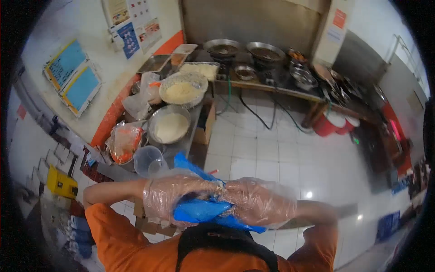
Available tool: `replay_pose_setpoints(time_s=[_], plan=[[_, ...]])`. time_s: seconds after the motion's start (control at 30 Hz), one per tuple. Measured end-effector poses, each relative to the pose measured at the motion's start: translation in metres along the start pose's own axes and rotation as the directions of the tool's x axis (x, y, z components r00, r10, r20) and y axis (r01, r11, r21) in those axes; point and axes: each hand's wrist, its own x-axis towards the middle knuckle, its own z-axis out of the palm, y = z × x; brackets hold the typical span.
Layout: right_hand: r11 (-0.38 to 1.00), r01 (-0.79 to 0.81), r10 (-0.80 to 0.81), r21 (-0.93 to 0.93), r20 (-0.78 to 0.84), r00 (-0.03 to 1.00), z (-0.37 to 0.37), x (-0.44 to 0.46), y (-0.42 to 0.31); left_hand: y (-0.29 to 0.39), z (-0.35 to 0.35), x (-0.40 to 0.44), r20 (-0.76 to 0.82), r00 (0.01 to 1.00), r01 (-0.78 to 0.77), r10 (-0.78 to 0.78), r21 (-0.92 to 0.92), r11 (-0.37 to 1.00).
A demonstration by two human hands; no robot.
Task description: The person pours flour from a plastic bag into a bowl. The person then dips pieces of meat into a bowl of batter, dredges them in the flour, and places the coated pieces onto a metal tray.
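Blue plastic (204, 211), diagonal toward lower right

Basins (152, 128) on the left counter (176, 148) — pans (254, 54) ahead, buckets (325, 125) right.

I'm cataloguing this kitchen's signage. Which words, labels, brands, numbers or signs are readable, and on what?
Nothing is readable.
Blue poster: too blurred.
Pale sheet beside it: too small.
Two blue panels: marks too small.
Orange notice: too blurred.
Yellow box: too blurred.
Handled blue material: no lettering visible.
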Motion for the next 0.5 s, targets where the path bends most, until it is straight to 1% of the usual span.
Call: replay_pose_setpoints(time_s=[0.03,0.07,0.1,0.13,0.17,0.2,0.23,0.27,0.33,0.37,0.43,0.47,0.5], plan=[[0.998,-0.016,0.014,0.066,0.027,1.0,-0.012,0.011,0.026,-0.008,-0.01,0.011,-0.035,0.999,0.023,-0.022,0.013,1.0],[0.996,0.016,-0.02,0.082,0.046,0.999,-0.027,0.024,0.046,-0.018,-0.019,0.024,-0.118,0.99,-0.067,0.076,0.079,0.995],[0.999,-0.04,0.038,0.007,0.172,0.984,-0.045,0.037,0.061,-0.027,-0.029,0.035,-0.188,0.966,-0.149,0.176,0.15,0.978],[0.993,-0.085,0.105,-0.08,0.29,0.951,-0.059,0.047,0.08,-0.036,-0.044,0.046,-0.217,0.964,-0.126,0.157,0.149,0.981],[0.996,-0.072,0.087,-0.06,0.316,0.945,-0.067,0.053,0.102,-0.047,-0.059,0.057,-0.2,0.97,-0.124,0.141,0.093,0.988],[0.999,0.039,-0.03,-0.024,0.276,0.961,-0.077,0.057,0.124,-0.06,-0.071,0.068,-0.186,0.974,-0.128,0.132,0.033,0.991],[0.988,0.155,-0.151,0.0,0.224,0.963,-0.087,0.064,0.147,-0.075,-0.079,0.077,-0.227,0.961,-0.163,0.16,0.005,0.987],[0.981,0.196,-0.193,0.011,0.219,0.956,-0.098,0.071,0.163,-0.087,-0.09,0.084,-0.249,0.958,-0.149,0.143,-0.005,0.989],[0.977,0.208,-0.212,0.043,0.282,0.936,-0.122,0.094,0.191,-0.1,-0.114,0.099,-0.254,0.953,-0.158,0.162,0.038,0.987],[0.973,0.226,-0.232,0.057,0.312,0.921,-0.134,0.107,0.204,-0.106,-0.125,0.105,-0.269,0.953,-0.136,0.139,0.031,0.99],[0.96,0.264,-0.278,0.087,0.367,0.888,-0.155,0.135,0.231,-0.117,-0.15,0.118,-0.319,0.926,-0.222,0.204,-0.02,0.975],[0.953,0.284,-0.301,0.103,0.395,0.868,-0.164,0.15,0.247,-0.124,-0.157,0.123,-0.345,0.919,-0.207,0.189,-0.017,0.978],[0.945,0.302,-0.325,0.123,0.423,0.846,-0.171,0.164,0.265,-0.131,-0.16,0.128,-0.475,0.854,-0.2,0.211,0.074,0.977]])
